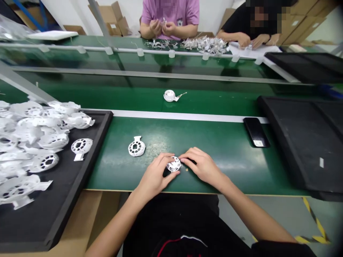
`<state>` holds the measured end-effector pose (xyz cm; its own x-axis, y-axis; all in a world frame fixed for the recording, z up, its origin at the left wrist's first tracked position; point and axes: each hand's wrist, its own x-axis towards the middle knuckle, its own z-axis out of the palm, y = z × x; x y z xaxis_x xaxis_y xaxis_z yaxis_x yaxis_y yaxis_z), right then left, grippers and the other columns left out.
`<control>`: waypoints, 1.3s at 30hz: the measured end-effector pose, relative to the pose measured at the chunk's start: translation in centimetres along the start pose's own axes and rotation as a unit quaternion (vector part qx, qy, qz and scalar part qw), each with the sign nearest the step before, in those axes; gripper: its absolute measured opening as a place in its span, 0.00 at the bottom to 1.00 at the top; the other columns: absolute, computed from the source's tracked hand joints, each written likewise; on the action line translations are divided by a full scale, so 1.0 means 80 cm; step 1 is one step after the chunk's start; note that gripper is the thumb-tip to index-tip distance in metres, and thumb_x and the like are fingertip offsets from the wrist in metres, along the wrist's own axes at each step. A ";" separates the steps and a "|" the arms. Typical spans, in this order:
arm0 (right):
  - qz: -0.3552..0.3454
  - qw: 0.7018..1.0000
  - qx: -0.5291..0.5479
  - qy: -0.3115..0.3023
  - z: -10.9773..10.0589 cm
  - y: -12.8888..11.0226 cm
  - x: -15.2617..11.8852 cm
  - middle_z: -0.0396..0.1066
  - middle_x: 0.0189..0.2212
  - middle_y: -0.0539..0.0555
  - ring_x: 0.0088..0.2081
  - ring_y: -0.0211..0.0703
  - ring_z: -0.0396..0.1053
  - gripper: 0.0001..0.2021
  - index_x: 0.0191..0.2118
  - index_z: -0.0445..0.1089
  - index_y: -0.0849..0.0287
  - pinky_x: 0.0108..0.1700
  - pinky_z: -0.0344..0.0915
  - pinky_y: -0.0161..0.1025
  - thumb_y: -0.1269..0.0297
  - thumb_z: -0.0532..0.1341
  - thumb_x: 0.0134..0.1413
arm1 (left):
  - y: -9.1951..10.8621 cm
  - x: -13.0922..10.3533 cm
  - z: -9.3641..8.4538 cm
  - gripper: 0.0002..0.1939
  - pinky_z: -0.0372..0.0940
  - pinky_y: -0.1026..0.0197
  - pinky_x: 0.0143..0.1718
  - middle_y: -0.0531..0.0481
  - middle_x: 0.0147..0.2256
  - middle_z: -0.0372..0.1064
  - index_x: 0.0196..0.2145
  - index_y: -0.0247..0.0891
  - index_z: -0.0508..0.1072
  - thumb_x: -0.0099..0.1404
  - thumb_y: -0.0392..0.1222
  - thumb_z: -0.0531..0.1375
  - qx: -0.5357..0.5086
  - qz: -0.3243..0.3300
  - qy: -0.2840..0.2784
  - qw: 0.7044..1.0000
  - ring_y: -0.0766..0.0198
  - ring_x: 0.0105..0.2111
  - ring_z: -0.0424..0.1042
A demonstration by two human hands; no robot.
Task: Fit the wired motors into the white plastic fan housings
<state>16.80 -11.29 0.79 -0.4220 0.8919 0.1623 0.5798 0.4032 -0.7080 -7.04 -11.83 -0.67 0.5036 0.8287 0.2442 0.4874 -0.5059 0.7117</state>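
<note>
White plastic housings [34, 132] sat heaped in a black tray [53, 221], one housing [87, 145] apart near its R edge. R of tray, another housing [137, 154] lay on the tabletop [214, 137]. Farther R of tray, L hand [153, 173], half curled, held a slotted disc [174, 164] btwn thumb & fingers; R hand [203, 166], fingertips nearly together, sat at its R rim, couldn't tell if gripping. Disc prob. could've spun or slipped if L hold slackened. Looked round, white, w/ dark gaps round its face. Phone [255, 132] lay well R of tray.
</note>
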 end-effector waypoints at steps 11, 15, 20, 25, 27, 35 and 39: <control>-0.056 0.985 -0.159 -0.035 -0.018 0.005 0.017 0.75 0.42 0.55 0.45 0.50 0.66 0.14 0.46 0.75 0.53 0.46 0.60 0.48 0.59 0.53 0.76 | 0.013 -0.010 -0.001 0.19 0.71 0.47 0.59 0.40 0.64 0.64 0.61 0.45 0.65 0.75 0.39 0.59 0.025 0.033 -0.031 0.999 0.51 0.60 0.70; -0.002 0.998 -0.035 0.059 -0.012 -0.012 -0.002 0.74 0.46 0.56 0.49 0.51 0.69 0.08 0.49 0.74 0.52 0.51 0.65 0.51 0.60 0.58 0.73 | 0.019 -0.005 0.005 0.15 0.70 0.47 0.57 0.42 0.56 0.67 0.56 0.46 0.68 0.74 0.43 0.62 -0.016 -0.009 -0.027 0.999 0.52 0.56 0.71; 0.097 0.985 0.107 0.093 0.021 -0.029 -0.031 0.73 0.42 0.53 0.42 0.47 0.72 0.12 0.48 0.75 0.50 0.44 0.72 0.46 0.56 0.71 0.60 | 0.016 0.006 0.010 0.26 0.69 0.46 0.56 0.44 0.55 0.66 0.62 0.49 0.64 0.70 0.41 0.66 -0.030 -0.031 -0.056 0.997 0.51 0.55 0.70; 0.129 0.976 0.125 0.127 0.032 -0.033 -0.037 0.71 0.45 0.54 0.45 0.48 0.72 0.14 0.50 0.77 0.48 0.49 0.72 0.48 0.58 0.71 0.60 | 0.009 0.015 0.009 0.23 0.65 0.47 0.53 0.45 0.54 0.70 0.58 0.46 0.66 0.69 0.46 0.67 0.023 -0.014 -0.074 0.997 0.50 0.54 0.70; 0.127 0.975 0.138 0.122 0.034 -0.033 -0.035 0.70 0.45 0.54 0.46 0.47 0.72 0.12 0.51 0.78 0.46 0.51 0.72 0.48 0.59 0.70 0.62 | 0.007 0.016 0.010 0.23 0.63 0.48 0.51 0.46 0.53 0.72 0.57 0.45 0.66 0.69 0.49 0.68 0.045 -0.008 -0.067 0.997 0.50 0.53 0.70; 0.106 0.975 0.083 0.179 0.036 -0.037 -0.032 0.69 0.39 0.53 0.42 0.47 0.71 0.04 0.42 0.81 0.47 0.46 0.70 0.49 0.59 0.68 0.64 | 0.012 0.013 0.008 0.20 0.60 0.50 0.48 0.46 0.51 0.76 0.54 0.44 0.69 0.71 0.55 0.64 0.057 -0.006 -0.036 0.998 0.51 0.52 0.71; 0.070 0.991 0.036 0.105 0.008 -0.062 0.014 0.71 0.41 0.54 0.43 0.47 0.72 0.09 0.49 0.79 0.49 0.47 0.71 0.47 0.57 0.63 0.69 | 0.012 0.011 0.008 0.25 0.62 0.45 0.53 0.43 0.53 0.75 0.57 0.42 0.70 0.70 0.58 0.65 0.046 -0.020 -0.040 0.998 0.45 0.55 0.71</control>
<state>13.00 -12.41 4.10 -0.1818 0.9642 0.1931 0.5680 0.2633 -0.7798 -5.66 -11.77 -0.21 0.5364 0.8284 0.1612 0.5691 -0.4962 0.6557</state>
